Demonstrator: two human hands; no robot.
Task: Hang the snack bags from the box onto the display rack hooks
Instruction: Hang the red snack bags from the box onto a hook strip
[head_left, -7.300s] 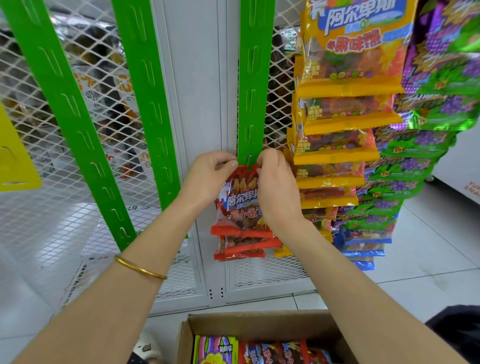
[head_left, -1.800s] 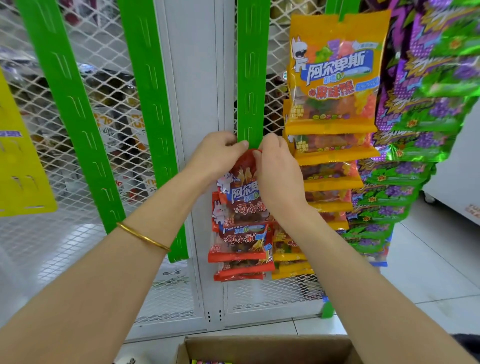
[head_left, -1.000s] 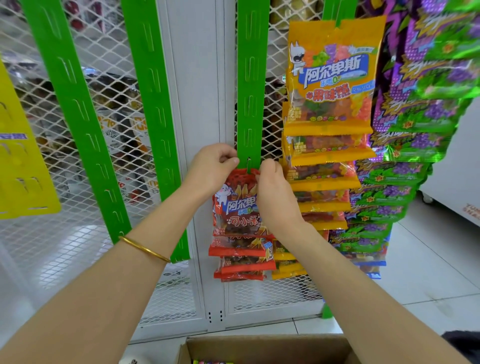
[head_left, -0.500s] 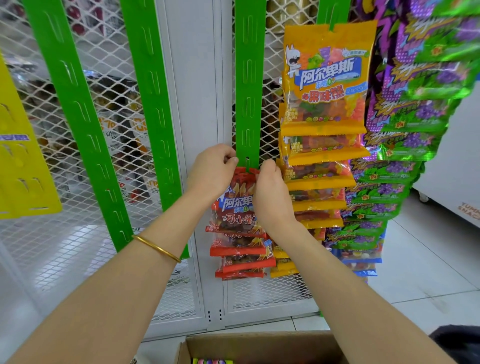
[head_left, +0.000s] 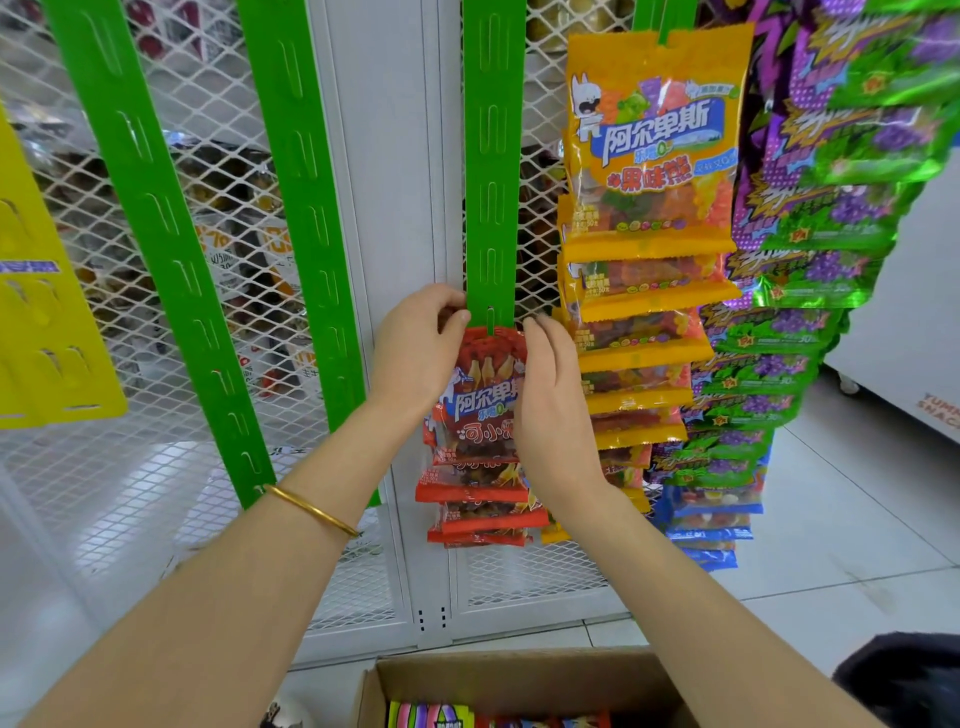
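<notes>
Hanging by its slit from a tab of the middle green strip (head_left: 493, 156), the red snack bag (head_left: 485, 395) is seen upright and square to the strip, whereas 1.8 s ago it was held tilted in front of the strip, with its top not yet on a tab. The bag's upper left corner is pinched by the left hand (head_left: 415, 353), whose fingers are curled and whose thumb tip lies just beside the strip's edge. The right hand (head_left: 553, 410) is laid against the bag's right side with its fingers (head_left: 543, 338) fairly straight and close together, the tips level with the bag's top edge; half a second ago they were bent more over that edge. Whether the right thumb is tucked behind the bag cannot be told. Below the fingers, three more red bags (head_left: 480, 512) are hung on the same strip, overlapped one under another. To the right of the right fingers, a column of orange bags (head_left: 649, 156) is hung, and beyond it a column of purple and green bags (head_left: 857, 156). A gold bangle (head_left: 311, 509) is worn on the left wrist. Well below both hands, the cardboard box (head_left: 519, 670) is seen open, with further bags inside.
</notes>
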